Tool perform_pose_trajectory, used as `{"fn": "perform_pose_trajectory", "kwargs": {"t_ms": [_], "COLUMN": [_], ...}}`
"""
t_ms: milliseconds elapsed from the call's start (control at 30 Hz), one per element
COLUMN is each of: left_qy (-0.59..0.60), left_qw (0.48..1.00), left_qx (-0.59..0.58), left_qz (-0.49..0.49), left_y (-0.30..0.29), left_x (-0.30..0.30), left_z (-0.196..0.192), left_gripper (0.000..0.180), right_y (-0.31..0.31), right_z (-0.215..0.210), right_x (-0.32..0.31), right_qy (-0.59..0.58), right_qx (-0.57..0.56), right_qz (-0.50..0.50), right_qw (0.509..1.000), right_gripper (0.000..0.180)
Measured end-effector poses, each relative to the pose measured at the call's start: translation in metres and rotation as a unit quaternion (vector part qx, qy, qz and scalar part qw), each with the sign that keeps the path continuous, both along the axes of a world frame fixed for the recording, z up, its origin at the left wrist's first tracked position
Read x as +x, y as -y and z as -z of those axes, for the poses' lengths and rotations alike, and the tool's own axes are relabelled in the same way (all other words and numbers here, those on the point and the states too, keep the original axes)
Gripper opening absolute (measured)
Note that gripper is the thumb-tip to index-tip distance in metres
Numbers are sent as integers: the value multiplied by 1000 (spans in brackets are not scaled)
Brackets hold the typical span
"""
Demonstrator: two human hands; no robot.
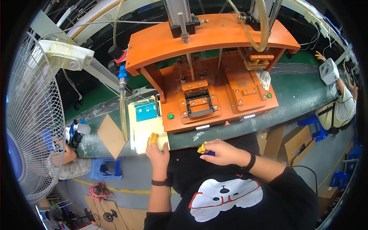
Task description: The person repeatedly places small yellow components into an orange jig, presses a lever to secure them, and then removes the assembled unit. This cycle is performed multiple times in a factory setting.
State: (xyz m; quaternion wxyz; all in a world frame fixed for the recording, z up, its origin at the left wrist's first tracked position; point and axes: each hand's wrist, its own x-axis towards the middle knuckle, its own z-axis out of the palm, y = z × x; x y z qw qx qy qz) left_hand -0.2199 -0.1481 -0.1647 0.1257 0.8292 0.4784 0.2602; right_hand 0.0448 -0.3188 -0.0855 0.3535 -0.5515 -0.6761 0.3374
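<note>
A white fan (30,115) stands at far left beside the green belt (299,96), which carries an orange press (207,69). The left hand (158,151), fingers curled, rests on a cream sheet (143,132). The right hand (222,151) pinches a small blue part (210,153) at the belt's near edge.

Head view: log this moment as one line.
left hand: on cream tray, yellow fingertip covers | right hand: pinching small blue part at bench edge | orange press fixture: nest unloaded
</note>
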Motion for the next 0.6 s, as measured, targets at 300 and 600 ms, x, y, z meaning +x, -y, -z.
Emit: {"fn": "perform_pose_trajectory", "kwargs": {"t_ms": [300,600], "left_qy": [-40,49], "left_qw": [996,995], "left_qx": [57,-45], "left_qz": [-63,-76], "left_y": [-13,-46], "left_x": [0,-2], "left_z": [-6,-20], "left_gripper": [40,29], "right_y": [-2,-11], "right_z": [30,36], "right_x": [-16,-12], "right_qy": [-38,-23], "right_qx": [-29,-46], "right_qz": [-32,-46], "right_qw": [998,998], "right_gripper": [31,31]}}
